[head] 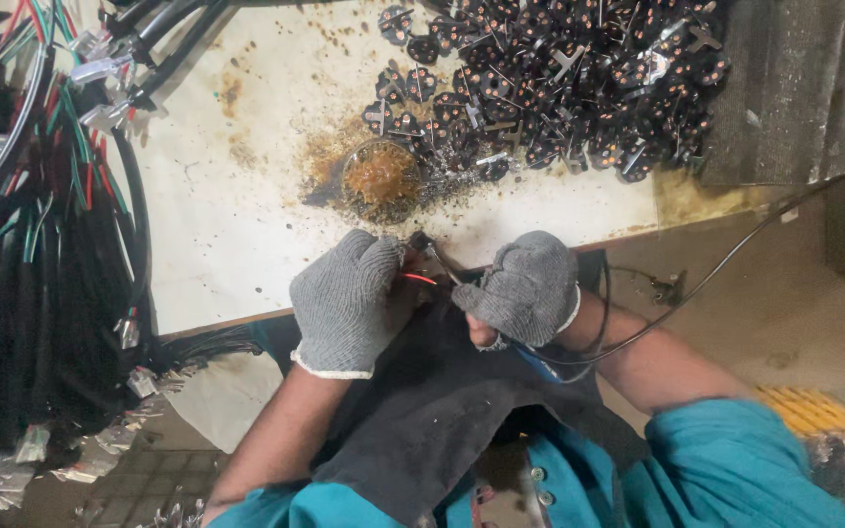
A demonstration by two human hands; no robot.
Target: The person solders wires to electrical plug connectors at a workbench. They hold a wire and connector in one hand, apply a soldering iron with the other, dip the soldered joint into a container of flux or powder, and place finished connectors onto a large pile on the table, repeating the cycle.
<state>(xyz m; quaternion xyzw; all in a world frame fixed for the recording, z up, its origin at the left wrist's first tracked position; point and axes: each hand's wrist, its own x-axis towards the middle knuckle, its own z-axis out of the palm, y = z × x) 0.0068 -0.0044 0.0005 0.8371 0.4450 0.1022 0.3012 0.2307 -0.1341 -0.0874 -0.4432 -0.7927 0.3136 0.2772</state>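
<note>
Both my hands wear grey knit gloves and meet at the near edge of a stained white table (246, 225). My left hand (344, 298) pinches a small black part with thin red wires (421, 279) sticking out toward the right. My right hand (525, 288) grips a slim soldering tool (437, 256), its tip touching the part held by the left hand. The tool's black cord (716, 269) runs off to the right. A round tin of amber flux (380, 179) sits just beyond my hands.
A large heap of small black round parts with copper contacts (559, 78) covers the far right of the table. Bundles of black, red and green cables (41, 215) hang at the left. A dark cloth (442, 411) lies over my lap.
</note>
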